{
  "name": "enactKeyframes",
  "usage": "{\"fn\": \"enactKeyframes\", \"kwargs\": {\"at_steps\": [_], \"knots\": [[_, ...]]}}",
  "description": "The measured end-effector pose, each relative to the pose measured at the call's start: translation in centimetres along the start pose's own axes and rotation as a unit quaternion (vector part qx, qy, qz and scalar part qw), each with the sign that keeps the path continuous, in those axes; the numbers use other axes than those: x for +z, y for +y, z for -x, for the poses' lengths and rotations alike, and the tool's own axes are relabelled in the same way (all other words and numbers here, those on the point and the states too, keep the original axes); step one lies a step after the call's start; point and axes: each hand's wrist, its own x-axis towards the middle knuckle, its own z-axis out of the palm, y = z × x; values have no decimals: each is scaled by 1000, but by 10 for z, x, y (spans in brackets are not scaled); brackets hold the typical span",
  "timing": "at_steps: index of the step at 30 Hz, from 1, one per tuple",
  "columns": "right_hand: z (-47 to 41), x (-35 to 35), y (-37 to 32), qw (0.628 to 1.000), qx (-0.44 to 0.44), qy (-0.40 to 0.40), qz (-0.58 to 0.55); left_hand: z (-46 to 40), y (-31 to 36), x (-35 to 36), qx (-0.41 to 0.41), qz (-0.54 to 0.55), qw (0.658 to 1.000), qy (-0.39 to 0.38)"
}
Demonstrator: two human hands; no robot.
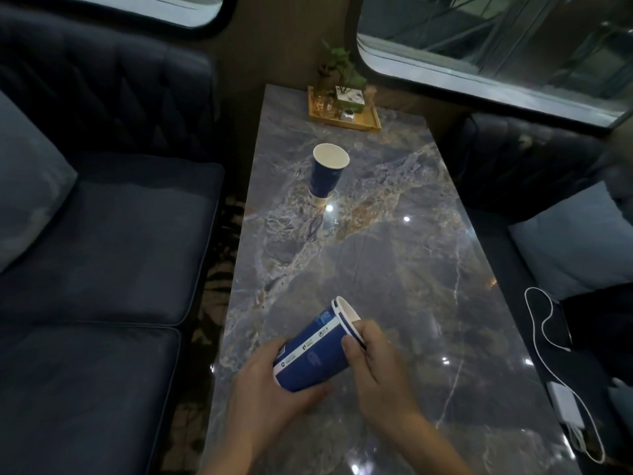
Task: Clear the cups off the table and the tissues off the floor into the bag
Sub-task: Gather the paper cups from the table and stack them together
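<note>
Marble tabletop [394, 269]: both hands' fingers [352, 351] grasp nested cups [315, 351]; beyond them one cup [327, 176] remains; bag, tissues unseen.

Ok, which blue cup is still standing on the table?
The far blue cup near the gold tray; it stands upright, untouched. The nested cups are tilted sideways, held by the left hand and right hand.

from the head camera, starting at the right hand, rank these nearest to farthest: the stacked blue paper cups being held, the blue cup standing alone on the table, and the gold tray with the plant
1. Stacked blue paper cups, tilted, gripped by the right hand at the rim.
2. Lone blue paper cup, upright, mid-table.
3. Gold tray holding the small plant, at the table's far end by the window.
</note>
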Motion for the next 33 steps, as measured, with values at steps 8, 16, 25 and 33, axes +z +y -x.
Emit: {"fn": "enactKeyframes", "kwargs": {"at_steps": [8,16,25,33], "knots": [[-25,7,-6,997,-20,-29,-63,-18,-6,-13,-25,-6,1000,10],[-68,8,3,998,6,-53,-25,-43,-13,-19,-35,14,998,46],[-134,12,13,998,-34,-49,29,-85,-30,-30,-50,16,994,100],[-256,17,13,975,-128,-32,180,-113,-42,-33,-63,51,990,114]]}}
